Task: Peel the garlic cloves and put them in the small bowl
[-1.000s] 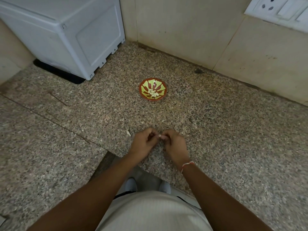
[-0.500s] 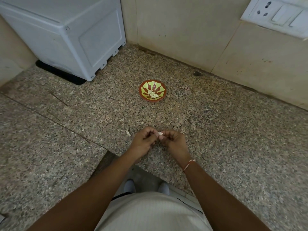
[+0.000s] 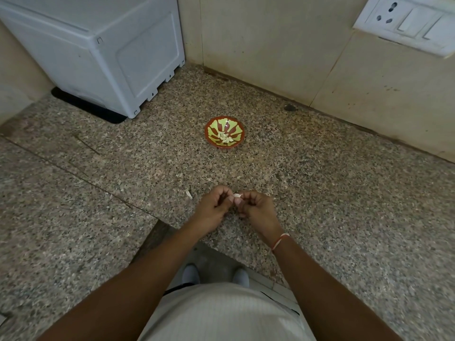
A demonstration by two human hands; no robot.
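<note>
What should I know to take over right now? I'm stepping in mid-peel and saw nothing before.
Left hand: pinches one end of the garlic clove.
Right hand: pinches the other end; the clove sits between both grips, above the granite counter.
Small bowl: farther back on the counter, peeled cloves already in it.
A scrap of peel lies left of the hands.
Left: finish peeling this clove and drop it in the bowl. No other unpeeled cloves are visible.

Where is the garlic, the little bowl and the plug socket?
garlic clove (image 3: 237,195), head view, its pale tip between the fingertips.
small bowl (image 3: 242,136), head view, its red right rim.
plug socket (image 3: 384,14), head view, its white face.
</note>
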